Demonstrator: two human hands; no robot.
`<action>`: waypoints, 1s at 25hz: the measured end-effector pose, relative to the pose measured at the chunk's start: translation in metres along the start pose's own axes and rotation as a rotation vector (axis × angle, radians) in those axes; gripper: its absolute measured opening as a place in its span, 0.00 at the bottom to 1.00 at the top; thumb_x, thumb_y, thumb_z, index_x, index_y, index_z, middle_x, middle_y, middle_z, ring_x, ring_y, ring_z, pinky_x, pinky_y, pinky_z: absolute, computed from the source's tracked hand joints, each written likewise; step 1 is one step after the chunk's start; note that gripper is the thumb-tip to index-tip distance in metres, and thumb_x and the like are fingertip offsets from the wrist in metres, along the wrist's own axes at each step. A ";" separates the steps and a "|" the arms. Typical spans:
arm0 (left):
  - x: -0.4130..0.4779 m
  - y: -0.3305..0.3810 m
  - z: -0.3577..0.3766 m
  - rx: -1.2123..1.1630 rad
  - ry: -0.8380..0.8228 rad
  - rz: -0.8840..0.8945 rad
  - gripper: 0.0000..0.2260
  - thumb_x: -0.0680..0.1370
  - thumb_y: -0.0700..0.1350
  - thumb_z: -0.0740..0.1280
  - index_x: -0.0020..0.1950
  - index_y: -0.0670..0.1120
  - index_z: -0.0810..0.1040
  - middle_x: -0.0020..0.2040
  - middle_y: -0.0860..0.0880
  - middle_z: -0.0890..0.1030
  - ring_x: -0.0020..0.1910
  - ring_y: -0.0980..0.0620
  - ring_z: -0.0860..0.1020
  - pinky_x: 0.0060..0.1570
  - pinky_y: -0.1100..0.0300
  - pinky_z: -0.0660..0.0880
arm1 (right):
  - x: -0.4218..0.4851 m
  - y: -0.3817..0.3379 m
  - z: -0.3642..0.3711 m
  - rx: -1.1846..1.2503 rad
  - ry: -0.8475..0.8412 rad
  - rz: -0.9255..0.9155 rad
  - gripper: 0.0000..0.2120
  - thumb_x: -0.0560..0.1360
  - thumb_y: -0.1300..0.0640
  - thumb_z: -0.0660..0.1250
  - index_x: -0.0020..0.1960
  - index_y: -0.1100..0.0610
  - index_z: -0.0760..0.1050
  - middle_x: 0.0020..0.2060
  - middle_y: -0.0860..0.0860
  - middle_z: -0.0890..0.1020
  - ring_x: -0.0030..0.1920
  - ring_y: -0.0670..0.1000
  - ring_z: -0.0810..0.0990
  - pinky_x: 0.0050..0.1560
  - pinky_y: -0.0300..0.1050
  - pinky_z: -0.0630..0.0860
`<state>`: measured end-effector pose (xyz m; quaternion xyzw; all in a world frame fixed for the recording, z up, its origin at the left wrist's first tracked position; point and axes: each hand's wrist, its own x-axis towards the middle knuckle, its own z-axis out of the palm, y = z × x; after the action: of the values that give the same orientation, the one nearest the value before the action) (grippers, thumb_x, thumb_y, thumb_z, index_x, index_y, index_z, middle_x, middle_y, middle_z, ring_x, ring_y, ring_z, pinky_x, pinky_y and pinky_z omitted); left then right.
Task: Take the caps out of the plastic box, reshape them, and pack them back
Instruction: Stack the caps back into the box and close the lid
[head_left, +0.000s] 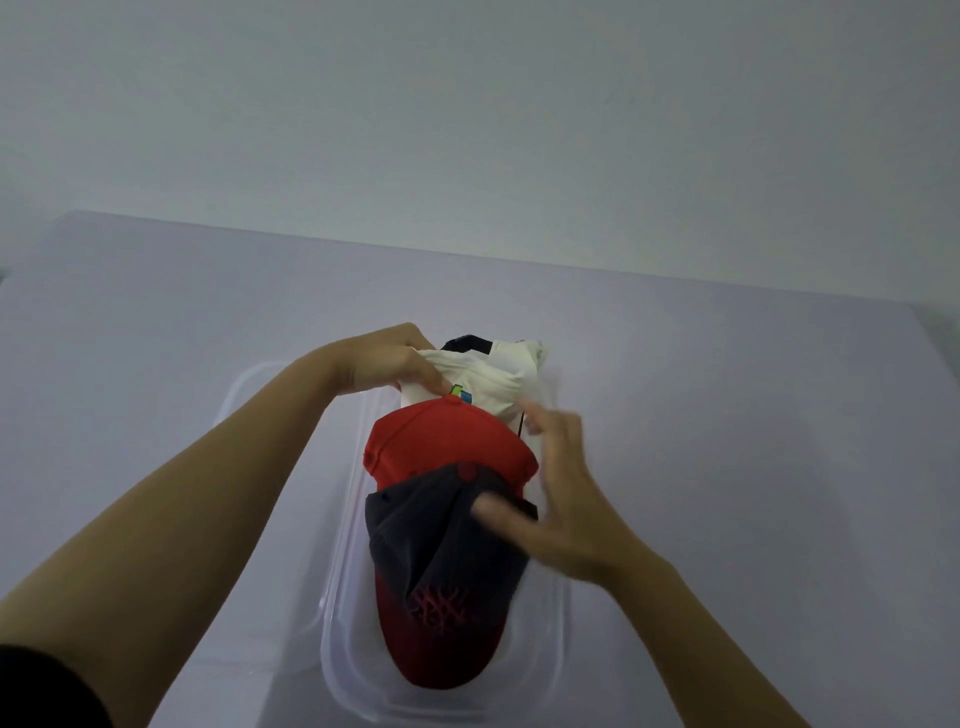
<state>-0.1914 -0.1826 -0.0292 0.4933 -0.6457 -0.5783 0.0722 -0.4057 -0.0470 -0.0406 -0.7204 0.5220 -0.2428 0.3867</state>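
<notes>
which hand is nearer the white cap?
Left. The left hand grips the white cap at its left edge; the right hand is blurred, nearer the camera, beside the dark cap.

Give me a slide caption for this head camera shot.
Left hand grips the white cap atop stacked caps in the clear plastic box.

Two bare forearms, uncovered from elbow to wrist. Dark, near-black sleeve (47, 686) ending high on the left arm, at the lower left corner. No sleeve in view on the right arm. No rings, watch or bands visible on the left hand (384, 361) or the right hand (558, 499). Right hand smeared by motion blur, fingers (498, 512) soft-edged. Left hand sharper.
</notes>
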 end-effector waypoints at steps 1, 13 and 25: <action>0.000 -0.002 -0.001 0.000 0.016 0.022 0.14 0.65 0.46 0.71 0.37 0.33 0.80 0.32 0.46 0.79 0.31 0.52 0.77 0.34 0.64 0.71 | 0.007 0.008 -0.008 0.017 0.117 -0.032 0.30 0.70 0.45 0.65 0.67 0.41 0.53 0.59 0.38 0.60 0.63 0.36 0.61 0.67 0.37 0.64; -0.010 -0.001 -0.001 -0.021 0.090 0.166 0.17 0.62 0.53 0.72 0.37 0.39 0.82 0.34 0.45 0.80 0.34 0.51 0.76 0.36 0.61 0.70 | 0.073 0.033 -0.045 -0.113 0.013 -0.003 0.22 0.68 0.43 0.71 0.55 0.53 0.71 0.50 0.49 0.79 0.48 0.44 0.75 0.45 0.35 0.68; 0.001 -0.010 0.000 0.095 0.084 0.024 0.19 0.66 0.51 0.72 0.39 0.33 0.78 0.33 0.45 0.76 0.33 0.51 0.72 0.37 0.57 0.67 | 0.087 0.039 -0.043 -0.186 -0.224 0.204 0.20 0.75 0.40 0.61 0.60 0.51 0.64 0.39 0.49 0.77 0.38 0.47 0.75 0.40 0.42 0.71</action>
<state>-0.1860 -0.1820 -0.0381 0.5125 -0.6747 -0.5247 0.0827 -0.4307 -0.1474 -0.0522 -0.7190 0.5661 -0.0712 0.3968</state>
